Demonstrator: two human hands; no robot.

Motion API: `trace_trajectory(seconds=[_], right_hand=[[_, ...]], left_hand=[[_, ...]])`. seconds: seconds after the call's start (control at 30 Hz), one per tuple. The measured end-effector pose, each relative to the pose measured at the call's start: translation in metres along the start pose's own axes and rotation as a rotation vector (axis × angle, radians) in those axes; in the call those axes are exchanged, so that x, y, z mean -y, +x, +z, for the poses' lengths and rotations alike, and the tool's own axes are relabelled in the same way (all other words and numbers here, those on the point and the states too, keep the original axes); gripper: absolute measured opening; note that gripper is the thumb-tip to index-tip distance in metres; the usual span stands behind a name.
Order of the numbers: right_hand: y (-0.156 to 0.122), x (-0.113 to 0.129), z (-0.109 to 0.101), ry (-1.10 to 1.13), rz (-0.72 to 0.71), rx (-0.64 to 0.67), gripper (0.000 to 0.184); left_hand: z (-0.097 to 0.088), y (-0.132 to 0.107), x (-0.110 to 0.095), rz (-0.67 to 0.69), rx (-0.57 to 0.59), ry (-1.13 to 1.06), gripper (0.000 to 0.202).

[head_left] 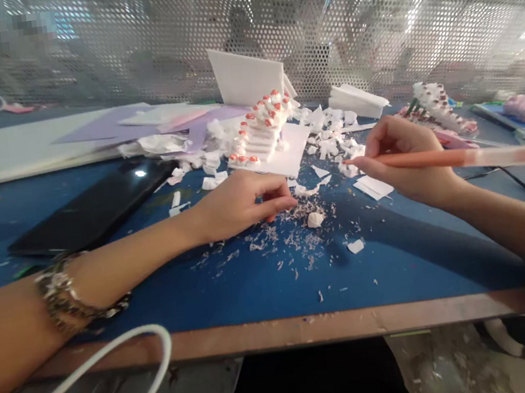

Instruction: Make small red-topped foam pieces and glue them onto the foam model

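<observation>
My right hand (407, 161) pinches an orange pen (426, 159) with a pale, see-through rear part, its tip pointing left above white scraps. My left hand (244, 205) rests low over the blue table, fingers curled and fingertips pressed together. A bit of reddish colour shows under them, but what they hold, if anything, is hidden. Just right of those fingertips lies a small white chunk (314, 220) among fine shavings (297, 237). Behind the left hand stands a white stepped model (261, 133) dotted with red-and-white pieces, on a white sheet (292, 147).
A black phone (94, 206) lies at left, near white and purple sheets (103, 127). White scraps (328, 143) surround the model. A second decorated white model (439, 105) stands at right. Perforated metal (165, 48) closes the back. A white cable (155, 333) loops by the front edge.
</observation>
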State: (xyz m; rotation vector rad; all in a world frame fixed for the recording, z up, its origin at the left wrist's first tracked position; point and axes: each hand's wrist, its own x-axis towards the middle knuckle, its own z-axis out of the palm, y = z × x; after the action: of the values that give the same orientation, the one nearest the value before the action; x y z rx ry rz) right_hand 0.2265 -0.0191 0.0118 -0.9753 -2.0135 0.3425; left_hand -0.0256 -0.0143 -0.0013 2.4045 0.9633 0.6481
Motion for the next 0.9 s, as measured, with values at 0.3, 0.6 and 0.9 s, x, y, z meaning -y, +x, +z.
trace_trajectory(seconds=[0.3,0.6,0.9], right_hand=[[0.010,0.015,0.017,0.468,0.145,0.309,0.012],[0.015,0.002,0.051,0.678,0.251,0.514,0.025],[0.015,0.005,0.052,0.574,0.227,0.472,0.027]], left_hand=[[-0.001,-0.008,0.007,0.225,0.135,0.152,0.027],[-0.001,-0.003,-0.002,0.295,0.332,0.163,0.034],[0.001,-0.017,-0.002,0.529,0.134,0.483,0.032]])
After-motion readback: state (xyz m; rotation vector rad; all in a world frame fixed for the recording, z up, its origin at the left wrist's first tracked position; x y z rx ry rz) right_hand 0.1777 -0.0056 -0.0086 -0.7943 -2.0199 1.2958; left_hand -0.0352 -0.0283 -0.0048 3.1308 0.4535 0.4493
